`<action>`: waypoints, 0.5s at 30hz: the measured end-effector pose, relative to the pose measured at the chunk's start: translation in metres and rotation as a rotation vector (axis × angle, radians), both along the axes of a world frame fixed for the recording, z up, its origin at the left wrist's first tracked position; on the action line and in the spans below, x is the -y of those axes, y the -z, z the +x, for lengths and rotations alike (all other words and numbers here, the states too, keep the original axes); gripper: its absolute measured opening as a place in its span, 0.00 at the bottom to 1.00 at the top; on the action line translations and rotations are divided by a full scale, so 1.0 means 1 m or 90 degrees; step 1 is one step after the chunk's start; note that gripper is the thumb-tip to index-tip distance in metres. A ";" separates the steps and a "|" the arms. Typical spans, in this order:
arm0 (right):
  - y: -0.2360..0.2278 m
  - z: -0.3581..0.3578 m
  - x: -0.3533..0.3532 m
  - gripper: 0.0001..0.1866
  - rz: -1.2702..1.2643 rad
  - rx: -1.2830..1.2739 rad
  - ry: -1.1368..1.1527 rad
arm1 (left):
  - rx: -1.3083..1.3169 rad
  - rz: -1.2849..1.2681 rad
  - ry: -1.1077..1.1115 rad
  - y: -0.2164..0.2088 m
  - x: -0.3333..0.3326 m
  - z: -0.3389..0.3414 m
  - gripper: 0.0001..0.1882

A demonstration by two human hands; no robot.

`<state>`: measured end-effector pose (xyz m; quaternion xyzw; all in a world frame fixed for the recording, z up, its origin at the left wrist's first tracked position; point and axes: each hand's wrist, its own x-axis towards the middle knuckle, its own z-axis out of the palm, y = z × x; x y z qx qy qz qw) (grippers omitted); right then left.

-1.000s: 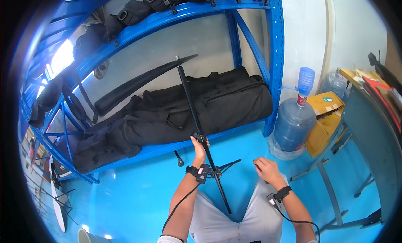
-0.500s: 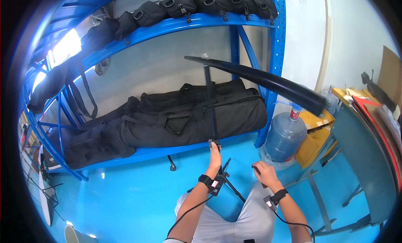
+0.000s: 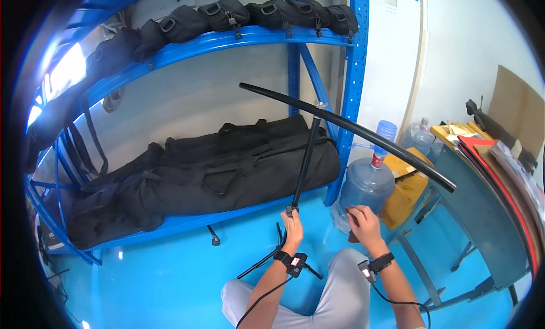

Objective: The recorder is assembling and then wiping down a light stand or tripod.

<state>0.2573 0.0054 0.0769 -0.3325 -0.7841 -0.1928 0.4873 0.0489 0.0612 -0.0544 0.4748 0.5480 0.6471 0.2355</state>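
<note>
My left hand (image 3: 293, 231) is wrapped round the black pole of a tripod stand (image 3: 307, 159), at a collar partway up. The pole leans to the right at its top. Across that top lies a long black tube (image 3: 369, 135), slanting from upper left down to the right, with a small clear fitting (image 3: 320, 105) at the joint. Below my left hand the stand's spread legs (image 3: 261, 263) rest near the floor. My right hand (image 3: 366, 227) is closed to the right of the pole, apart from it. Something small and dark brown shows under its fingers; its kind is unclear.
A blue metal rack (image 3: 250, 38) stands ahead, with small black bags (image 3: 227, 14) above and long black bags (image 3: 244, 170) below. To the right are a water jug (image 3: 366, 184), a yellow box (image 3: 401, 201) and a grey-green desk (image 3: 477, 215) holding folders. My knees are close below.
The pole has tipped so its top leans right, and the tube has swung, its near end lower and farther right. The view has shifted rightward. Both hands keep their closed shape.
</note>
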 end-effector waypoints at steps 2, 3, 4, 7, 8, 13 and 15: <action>-0.023 0.010 0.006 0.13 0.025 0.019 0.000 | 0.003 -0.003 -0.011 0.001 0.003 -0.001 0.22; -0.035 0.015 0.008 0.13 0.088 0.047 0.011 | 0.026 0.036 -0.022 0.002 0.005 0.000 0.21; -0.049 0.018 0.009 0.14 0.150 0.076 0.020 | 0.028 0.028 -0.023 0.002 0.008 -0.002 0.21; -0.106 0.035 0.020 0.16 0.337 0.136 0.109 | -0.026 0.024 -0.050 -0.014 0.021 0.012 0.19; -0.120 0.035 0.019 0.16 0.384 0.134 0.116 | -0.027 0.014 -0.052 -0.012 0.030 0.011 0.19; -0.174 0.024 0.017 0.18 0.488 0.054 0.203 | -0.024 -0.024 -0.026 -0.005 0.054 0.007 0.21; -0.175 0.010 0.014 0.18 0.483 0.055 0.172 | -0.026 -0.048 0.024 0.004 0.060 -0.004 0.23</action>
